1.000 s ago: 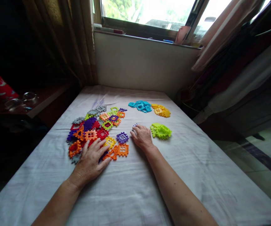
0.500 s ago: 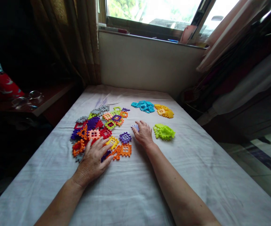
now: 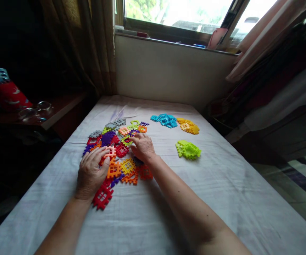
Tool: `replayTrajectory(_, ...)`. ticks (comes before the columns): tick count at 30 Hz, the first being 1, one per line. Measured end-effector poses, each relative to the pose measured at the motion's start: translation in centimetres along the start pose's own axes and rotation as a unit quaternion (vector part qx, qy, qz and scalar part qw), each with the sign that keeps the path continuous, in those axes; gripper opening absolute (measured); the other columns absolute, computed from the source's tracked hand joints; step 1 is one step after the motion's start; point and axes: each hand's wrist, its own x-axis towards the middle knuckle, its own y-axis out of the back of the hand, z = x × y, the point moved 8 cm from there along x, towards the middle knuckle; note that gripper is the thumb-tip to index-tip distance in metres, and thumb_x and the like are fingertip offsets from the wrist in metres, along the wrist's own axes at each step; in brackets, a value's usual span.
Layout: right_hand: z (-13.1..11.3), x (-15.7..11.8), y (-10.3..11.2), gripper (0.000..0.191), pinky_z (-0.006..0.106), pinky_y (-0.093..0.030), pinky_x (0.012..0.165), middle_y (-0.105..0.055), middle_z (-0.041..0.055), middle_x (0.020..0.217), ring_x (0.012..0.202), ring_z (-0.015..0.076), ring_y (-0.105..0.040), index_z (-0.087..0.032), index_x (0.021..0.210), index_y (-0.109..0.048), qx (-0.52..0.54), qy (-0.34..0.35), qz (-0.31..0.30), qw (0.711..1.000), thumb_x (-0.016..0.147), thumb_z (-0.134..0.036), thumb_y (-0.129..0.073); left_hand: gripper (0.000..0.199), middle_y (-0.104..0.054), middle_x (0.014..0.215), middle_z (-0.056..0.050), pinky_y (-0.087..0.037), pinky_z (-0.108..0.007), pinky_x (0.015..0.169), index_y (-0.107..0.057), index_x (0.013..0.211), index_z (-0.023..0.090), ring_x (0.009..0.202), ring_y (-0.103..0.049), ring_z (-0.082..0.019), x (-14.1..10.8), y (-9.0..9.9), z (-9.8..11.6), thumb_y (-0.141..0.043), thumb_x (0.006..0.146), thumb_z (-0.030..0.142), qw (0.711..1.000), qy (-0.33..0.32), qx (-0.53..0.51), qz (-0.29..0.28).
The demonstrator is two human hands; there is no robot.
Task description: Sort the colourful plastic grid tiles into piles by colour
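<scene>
Fingers of your left hand [image 3: 91, 173]: close together, thumb apart, over a salmon-pink, notched plastic window square [image 3: 111, 151]; grip cannot be told. Fingers of your right hand [image 3: 143, 147]: bent, index tip at a lime-green, hollow plastic square [image 3: 126, 140]; grip likewise cannot be told. Beneath both: one mixed-colour heap of toothed plastic pieces [image 3: 107, 138]. Nearest you: one red, notched plastic window square [image 3: 103, 197]. Well apart, to your right: three single-colour plastic piles, lime-green [image 3: 188, 150], blue [image 3: 166, 120] and yellow [image 3: 188, 126]. Under everything: pale, creased cloth [image 3: 142, 219].
</scene>
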Motion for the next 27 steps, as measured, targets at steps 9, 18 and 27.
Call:
replayTrajectory(9,-0.6,0.1,0.2,0.027,0.037,-0.041,0.103,-0.064,0.0067,0.134,0.121,0.0238,-0.052,-0.026,0.111,-0.073,-0.017,0.050,0.043,0.998,0.102,-0.031,-0.049,0.035,-0.074,0.120,-0.010,-0.047,-0.049,0.107,-0.071,0.109,0.021,0.116,-0.066,-0.028,-0.1,-0.7,-2.0,-0.046,0.095,0.040,0.999,0.050,0.009,-0.014)
replayTrajectory(18,13.2,-6.8,5.8,0.032,0.029,-0.047,0.084,-0.077,0.0055,0.103,0.090,0.0190,-0.069,-0.021,0.125,-0.066,0.055,-0.254,0.180,0.949,0.096,-0.028,-0.053,0.035,-0.074,0.119,-0.011,-0.050,-0.047,0.103,-0.071,0.109,0.020,0.111,-0.068,-0.027,-0.1,-0.9,-1.4,-0.046,0.096,0.040,1.000,0.023,0.011,-0.009)
replayTrajectory(27,18.2,-9.8,7.1,0.030,0.037,-0.044,0.087,-0.077,0.0076,0.105,0.103,0.0258,-0.066,-0.026,0.114,-0.074,-0.078,-0.375,0.105,0.918,0.092,-0.028,-0.054,0.036,-0.074,0.116,-0.014,-0.051,-0.047,0.101,-0.071,0.108,0.016,0.111,-0.069,-0.028,-0.2,-1.1,-1.2,-0.046,0.097,0.038,1.000,-0.002,0.017,-0.017)
